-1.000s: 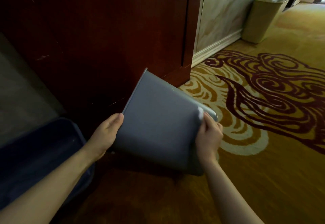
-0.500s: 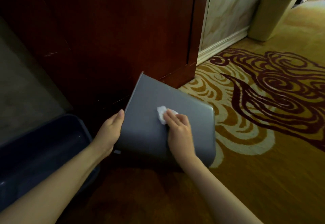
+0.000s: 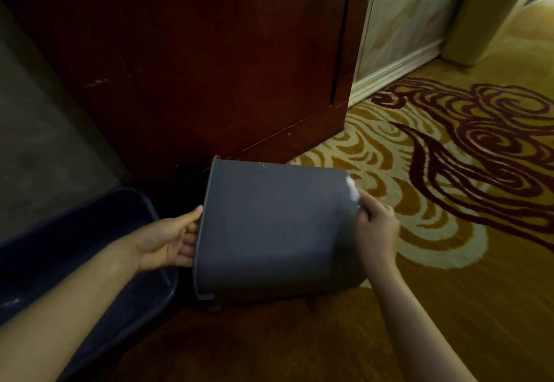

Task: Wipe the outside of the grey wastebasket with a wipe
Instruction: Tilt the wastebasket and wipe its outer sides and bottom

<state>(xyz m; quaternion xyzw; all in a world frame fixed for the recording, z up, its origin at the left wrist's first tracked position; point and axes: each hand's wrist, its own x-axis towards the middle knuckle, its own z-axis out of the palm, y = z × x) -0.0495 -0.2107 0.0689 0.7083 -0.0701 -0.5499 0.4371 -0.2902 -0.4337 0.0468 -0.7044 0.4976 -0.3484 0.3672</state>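
Grey wastebasket (image 3: 275,229) on its side, matte; white wipe (image 3: 353,190) at its base edge

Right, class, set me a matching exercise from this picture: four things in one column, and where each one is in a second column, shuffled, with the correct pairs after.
Things:
1. grey wastebasket
2. wipe
3. left hand
4. beige bin

Places:
A. standing upright by the far wall
B. gripping the open rim of the tipped basket
C. lying on its side on the carpet
D. pressed at the basket's bottom edge under the right hand

Pairs: 1-C, 2-D, 3-B, 4-A
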